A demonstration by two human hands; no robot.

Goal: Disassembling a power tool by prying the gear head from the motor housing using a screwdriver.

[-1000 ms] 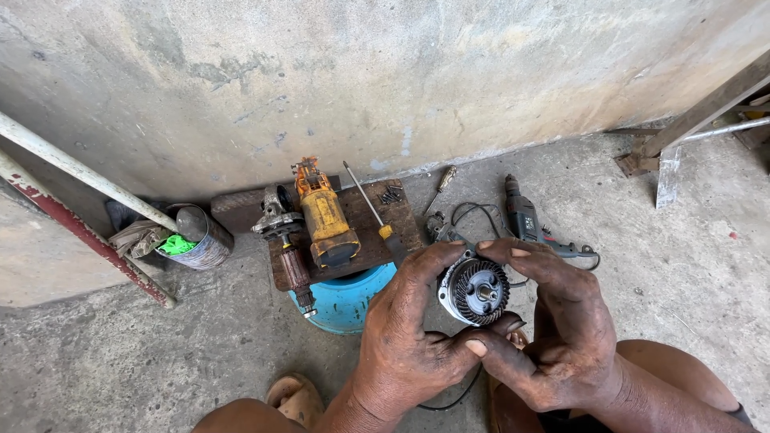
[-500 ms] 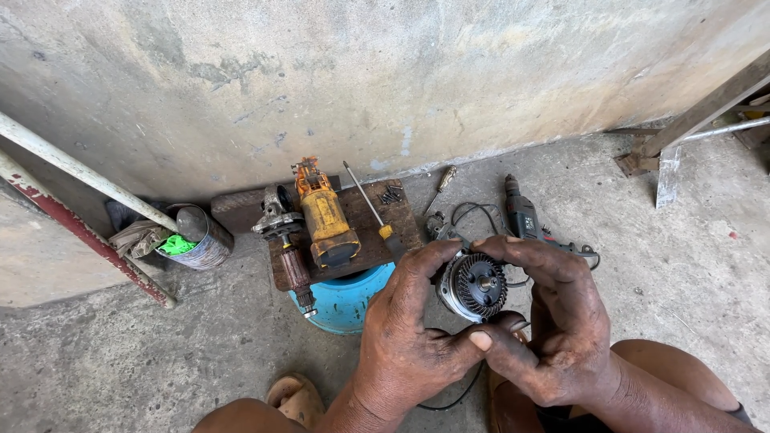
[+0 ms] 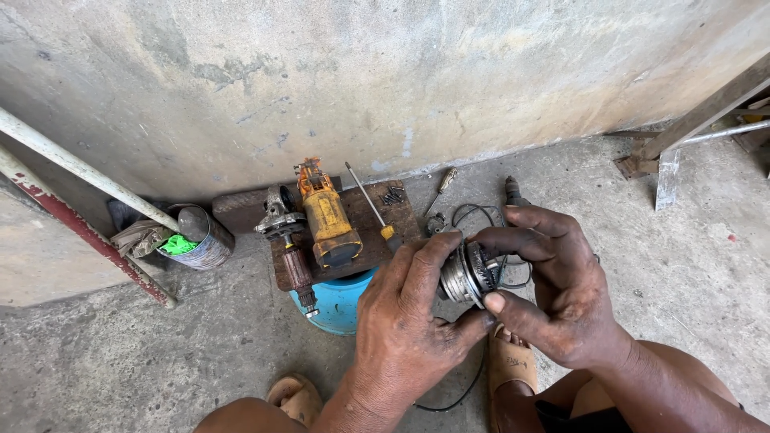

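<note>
Both my hands hold a round metal motor part (image 3: 469, 273) with a dark finned face and silvery rings, turned edge-on between them. My left hand (image 3: 405, 321) cups it from the left and below, fingers wrapped over its rim. My right hand (image 3: 557, 289) pinches its right side with thumb underneath and fingers on top. Just beyond, a wooden board (image 3: 369, 216) on a blue round base (image 3: 341, 301) carries a yellow power-tool housing (image 3: 327, 216), a rusty armature (image 3: 297, 269), a grey gear head (image 3: 277, 212) and a yellow-handled screwdriver (image 3: 373, 210).
A concrete wall rises behind the board. A tin can (image 3: 200, 236) with green stuff sits at left beside a white pipe (image 3: 80, 168) and a red metal bar (image 3: 88, 240). A small screwdriver (image 3: 441, 188), black cable (image 3: 473, 216) and a drill (image 3: 513, 192) lie on the floor. My sandalled feet (image 3: 297, 397) are below.
The round part has been turned from facing the camera to edge-on, and my hands have shifted their grip around it. The things on the board have not moved.
</note>
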